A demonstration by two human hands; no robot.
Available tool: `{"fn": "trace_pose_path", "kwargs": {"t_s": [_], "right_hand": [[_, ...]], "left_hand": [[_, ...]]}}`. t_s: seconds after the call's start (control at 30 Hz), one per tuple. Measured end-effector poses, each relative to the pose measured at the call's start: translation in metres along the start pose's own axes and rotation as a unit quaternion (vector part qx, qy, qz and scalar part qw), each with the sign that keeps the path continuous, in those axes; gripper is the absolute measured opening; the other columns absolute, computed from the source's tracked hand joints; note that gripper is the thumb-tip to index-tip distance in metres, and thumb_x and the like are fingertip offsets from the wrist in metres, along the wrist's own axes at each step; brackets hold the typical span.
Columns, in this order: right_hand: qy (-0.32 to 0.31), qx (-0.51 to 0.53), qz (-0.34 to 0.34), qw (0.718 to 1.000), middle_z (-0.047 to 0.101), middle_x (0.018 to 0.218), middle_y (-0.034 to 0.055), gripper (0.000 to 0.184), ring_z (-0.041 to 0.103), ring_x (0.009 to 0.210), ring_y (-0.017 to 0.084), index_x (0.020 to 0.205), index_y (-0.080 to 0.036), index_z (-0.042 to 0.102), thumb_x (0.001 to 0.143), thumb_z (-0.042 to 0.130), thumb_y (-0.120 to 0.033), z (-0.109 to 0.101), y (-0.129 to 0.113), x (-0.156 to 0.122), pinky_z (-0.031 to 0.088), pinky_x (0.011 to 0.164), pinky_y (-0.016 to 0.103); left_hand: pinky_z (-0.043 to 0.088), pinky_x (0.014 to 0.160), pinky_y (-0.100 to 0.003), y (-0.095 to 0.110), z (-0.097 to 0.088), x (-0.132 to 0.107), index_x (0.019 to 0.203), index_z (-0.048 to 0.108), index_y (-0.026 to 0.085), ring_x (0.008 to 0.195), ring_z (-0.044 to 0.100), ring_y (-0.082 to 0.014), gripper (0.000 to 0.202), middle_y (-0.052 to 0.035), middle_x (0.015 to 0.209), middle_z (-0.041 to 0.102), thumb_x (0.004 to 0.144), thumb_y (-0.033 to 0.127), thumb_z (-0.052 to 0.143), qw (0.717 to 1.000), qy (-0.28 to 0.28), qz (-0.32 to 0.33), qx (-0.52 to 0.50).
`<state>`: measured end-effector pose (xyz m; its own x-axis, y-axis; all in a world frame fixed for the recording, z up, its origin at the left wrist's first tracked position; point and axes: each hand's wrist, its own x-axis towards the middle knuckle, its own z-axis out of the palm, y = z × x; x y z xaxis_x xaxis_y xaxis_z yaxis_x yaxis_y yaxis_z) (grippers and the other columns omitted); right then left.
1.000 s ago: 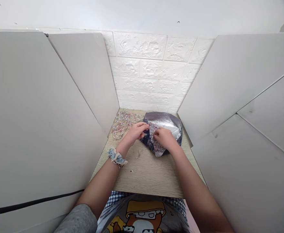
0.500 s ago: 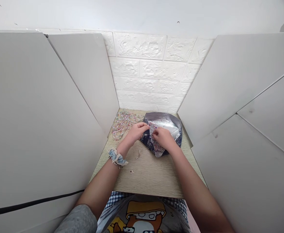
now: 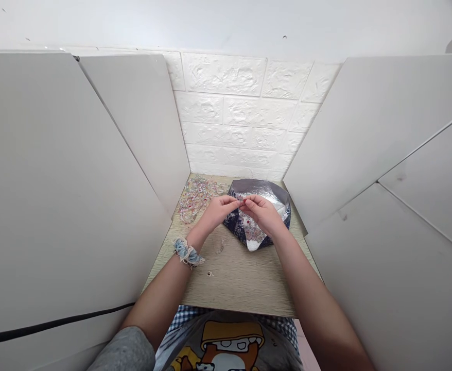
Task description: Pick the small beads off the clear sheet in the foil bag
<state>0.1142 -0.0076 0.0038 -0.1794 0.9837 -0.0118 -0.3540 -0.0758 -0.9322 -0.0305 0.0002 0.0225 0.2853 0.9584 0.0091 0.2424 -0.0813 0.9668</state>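
Note:
My left hand [image 3: 219, 210] and my right hand [image 3: 262, 212] meet fingertip to fingertip over a dark blue patterned bag. Both are closed in a pinch. A tiny reddish spot shows between the fingertips, too small to name. Below them lies the bag [image 3: 233, 222], opened out with its shiny silver lining facing up. Many small pink and clear beads [image 3: 251, 230] are heaped on its near part, partly covered by my right hand. Left of my left hand, a tangle of multicoloured beaded strands [image 3: 197, 198] rests on the table.
The small wood-grain table [image 3: 245, 288] has white panels on both sides and a white brick-patterned wall [image 3: 245, 111] behind. A few clear bits [image 3: 220, 246] and a small dark-and-white piece [image 3: 209, 274] lie near the front. A black cable [image 3: 56, 323] runs along the left panel.
My right hand has risen from the beads and come to my left fingertips. More of the bead heap and the white near corner of the bag now show. My left hand has barely moved.

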Motion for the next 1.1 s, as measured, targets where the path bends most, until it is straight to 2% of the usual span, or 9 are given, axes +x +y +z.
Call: {"fn": "trace_pose_path", "kwargs": {"t_s": [0.27,0.43,0.63,0.87,1.1], "right_hand": [[0.002,0.022,0.007,1.000,0.060,0.070,-0.0009,0.020,0.055,0.068,0.010,0.070,-0.019,0.060,0.058,0.070,-0.033,0.0010,0.0040,0.0014,0.042,0.078,0.028],[0.000,0.025,0.013,1.000,0.060,0.070,-0.0015,0.020,0.056,0.069,0.009,0.070,-0.019,0.061,0.057,0.070,-0.032,0.0032,0.0044,0.0009,0.042,0.079,0.027],[0.002,0.025,0.015,1.000,0.061,0.071,-0.0018,0.022,0.056,0.069,0.010,0.071,-0.019,0.060,0.056,0.071,-0.032,0.0056,0.0045,0.0002,0.042,0.078,0.026],[0.016,0.038,0.015,0.999,0.062,0.072,-0.0009,0.022,0.057,0.067,0.010,0.071,-0.020,0.059,0.057,0.070,-0.033,0.0050,0.0045,0.0001,0.043,0.077,0.027],[0.013,0.063,0.011,0.998,0.063,0.072,-0.0002,0.021,0.058,0.069,0.010,0.073,-0.020,0.058,0.061,0.068,-0.032,0.0042,0.0054,0.0003,0.044,0.077,0.026]], "left_hand": [[0.029,0.049,-0.020,0.0034,0.0002,-0.0016,0.070,0.063,0.012,0.051,0.038,-0.0059,0.027,0.0008,0.057,0.053,0.067,0.037,0.054,1.000,0.004,0.016,-0.007],[0.029,0.048,-0.020,0.0048,-0.0001,-0.0025,0.069,0.062,0.012,0.049,0.036,-0.0053,0.025,0.0016,0.055,0.051,0.068,0.035,0.053,1.000,0.000,0.009,-0.009],[0.031,0.051,-0.019,0.0030,0.0002,-0.0018,0.068,0.063,0.011,0.055,0.041,-0.0062,0.025,-0.0011,0.063,0.056,0.068,0.034,0.054,1.000,0.000,0.021,-0.022],[0.024,0.043,-0.020,0.0072,0.0002,-0.0040,0.073,0.064,0.011,0.044,0.032,-0.0050,0.030,0.0019,0.046,0.047,0.067,0.039,0.055,1.000,0.003,-0.014,-0.025],[0.023,0.043,-0.020,0.0060,-0.0006,-0.0033,0.071,0.064,0.011,0.042,0.030,-0.0045,0.031,0.0037,0.043,0.043,0.066,0.040,0.055,1.000,0.000,-0.011,-0.027]]}}
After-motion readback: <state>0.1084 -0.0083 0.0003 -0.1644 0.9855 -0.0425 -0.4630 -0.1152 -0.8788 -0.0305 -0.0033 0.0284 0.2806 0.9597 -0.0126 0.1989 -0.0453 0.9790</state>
